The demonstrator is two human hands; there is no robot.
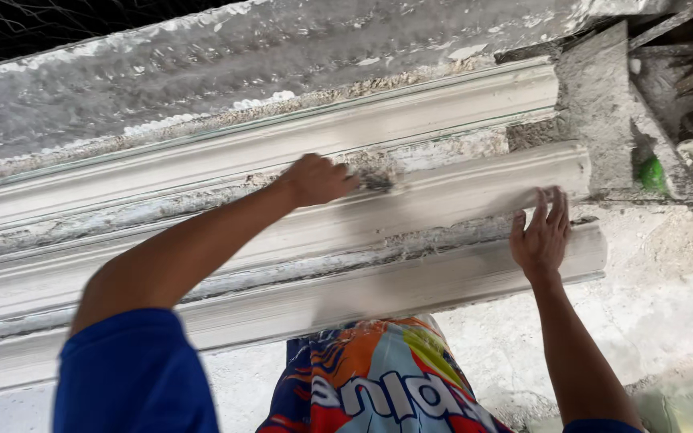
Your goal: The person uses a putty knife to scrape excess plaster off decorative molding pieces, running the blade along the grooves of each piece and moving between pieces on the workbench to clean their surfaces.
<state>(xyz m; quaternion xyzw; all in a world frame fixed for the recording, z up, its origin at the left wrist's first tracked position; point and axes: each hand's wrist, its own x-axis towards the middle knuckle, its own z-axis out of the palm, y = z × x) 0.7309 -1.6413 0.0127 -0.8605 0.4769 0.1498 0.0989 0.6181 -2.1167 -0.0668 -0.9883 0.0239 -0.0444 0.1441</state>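
Observation:
A long white plaster cornice moulding [443, 104] with several stepped ridges runs across the view, wet and rough in its grooves. My left hand [314, 180] is closed into a fist against the middle groove. Its knuckles sit next to a dark grey smear of wet plaster [374, 181]. Anything inside the fist is hidden. My right hand [541, 232] lies flat with fingers spread on the lower ridge near the moulding's right end, holding nothing.
A rough grey concrete end block [595, 104] closes the moulding on the right, with a green object [651, 173] behind it. Below are a plaster-spattered surface [667, 297] and my colourful printed garment [378, 385]. A rough plastered slab [202, 72] overhangs above.

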